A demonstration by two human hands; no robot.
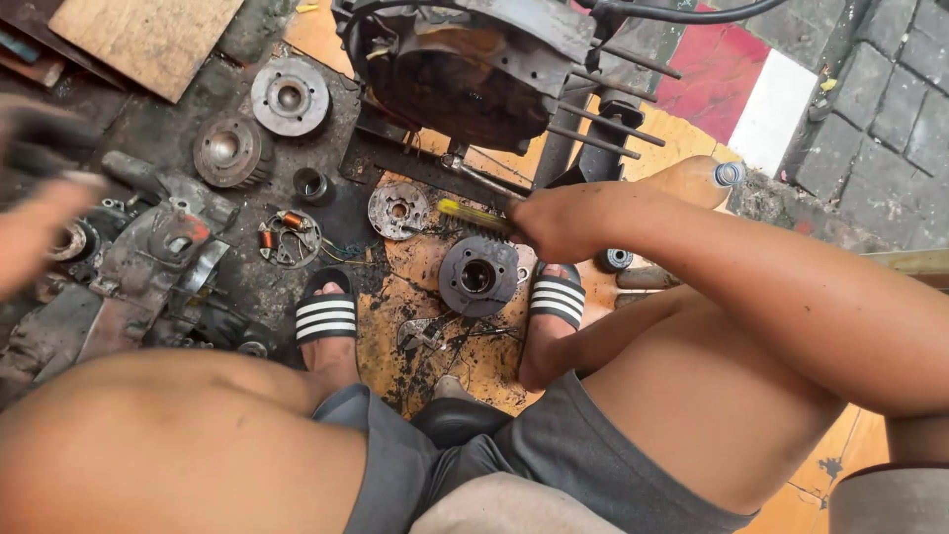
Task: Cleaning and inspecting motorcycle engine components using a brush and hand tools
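Observation:
My right hand (556,220) is closed on a yellow-handled tool (473,216), possibly a brush. Its tip points left, just above a dark round metal part (477,277) lying on the floor between my feet. A round plate (397,210) lies just left of the tool's tip. My left hand (32,232) is at the left edge, raised and blurred, with a dark blurred shape (40,138) above it. Whether that hand holds it is unclear. A grey engine casing (158,259) lies below and to the right of that hand.
A large engine crankcase (474,69) with protruding studs stands at the top centre. Two metal discs (289,96) (229,150), a small ring (311,183) and a coil plate (289,237) lie on the oily floor. My striped sandals (326,314) flank the round part.

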